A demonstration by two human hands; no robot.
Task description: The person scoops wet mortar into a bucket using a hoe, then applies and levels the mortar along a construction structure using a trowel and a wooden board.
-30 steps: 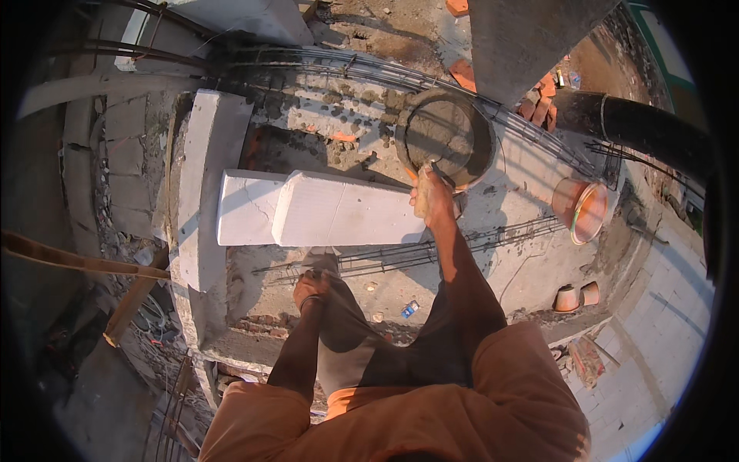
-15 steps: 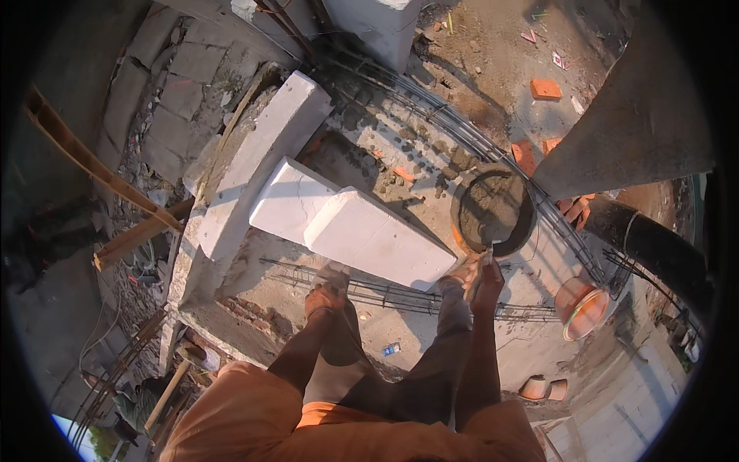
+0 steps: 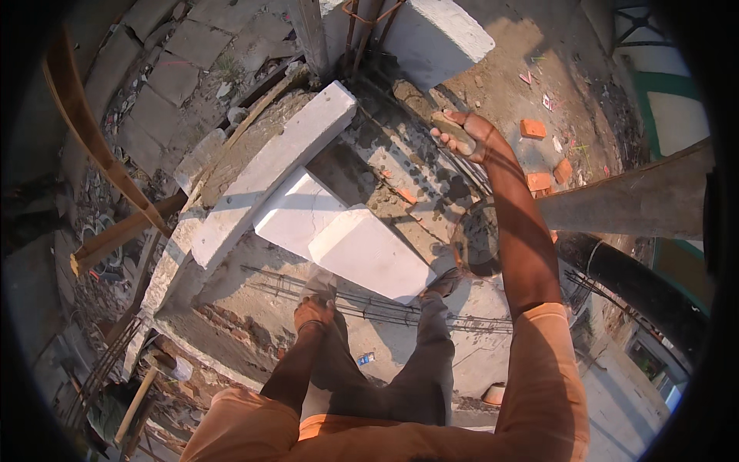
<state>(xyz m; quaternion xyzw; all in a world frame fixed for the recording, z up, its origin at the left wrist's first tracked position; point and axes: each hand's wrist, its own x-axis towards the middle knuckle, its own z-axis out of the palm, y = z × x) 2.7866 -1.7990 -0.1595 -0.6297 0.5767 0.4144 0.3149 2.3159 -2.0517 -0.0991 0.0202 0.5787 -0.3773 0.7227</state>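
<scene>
The trowel [image 3: 454, 132], apparently a tan, rounded grip with a flatter, mortar-coated far end, lies at the far centre, just short of the far white block [image 3: 439, 38]. Your right hand [image 3: 471, 138] has its fingers curled around the grip, closed on it with the palm turned partly upward. Just beside and nearer lies a strip of concrete dotted with dark, wet lumps of mortar [image 3: 431, 165]. Your right forearm partly covers a round basin [image 3: 459, 254], orange at its edge and holding grey, grainy mortar.

Left of the basin, two smooth, chalky blocks lie end to end: a left block [image 3: 296, 212], marked by a fine crack, and a tapering right block [image 3: 373, 254], slightly overlapping it in view. Beyond their left end runs a long white block [image 3: 277, 173], straight-edged and matt. Your left hand [image 3: 314, 312] rests against your left trouser leg, fingers bent downward; you cannot tell from this view whether they hold anything.

On the near side, thin ribbed steel bars [image 3: 385, 300] cross the rough concrete between your feet and the blocks, with a small blue packet [image 3: 366, 359] nearer still. To the far right are rough orange bricks [image 3: 533, 128]; nearer, a smooth black pipe [image 3: 639, 269] slants past a broad grey slab [image 3: 631, 192]. At the left, a brown wooden plank [image 3: 100, 138] appears bowed.
</scene>
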